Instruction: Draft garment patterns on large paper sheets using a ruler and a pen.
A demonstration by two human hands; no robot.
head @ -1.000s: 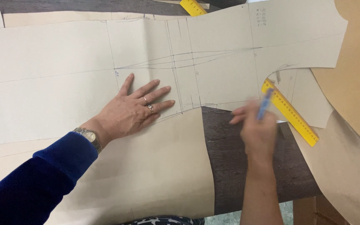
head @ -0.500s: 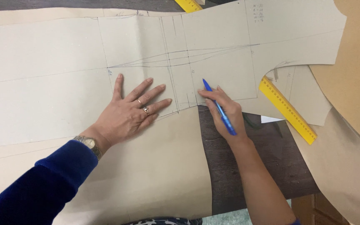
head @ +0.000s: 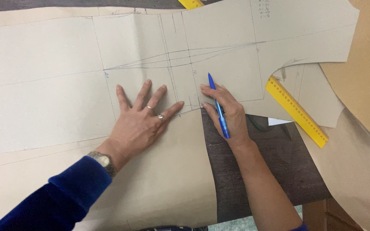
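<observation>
While the left hand (head: 140, 117) lay flat with fingers spread wide on the paper pattern (head: 56, 85), the right hand (head: 228, 113) held a blue pen (head: 218, 107). A yellow ruler (head: 296, 111) lay nearby.

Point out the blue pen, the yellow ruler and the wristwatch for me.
blue pen (head: 218, 107): head view, mid-barrel, held in the right hand.
yellow ruler (head: 296, 112): head view, middle of its marked face.
wristwatch (head: 102, 159): head view, its dial, on the left wrist.
</observation>
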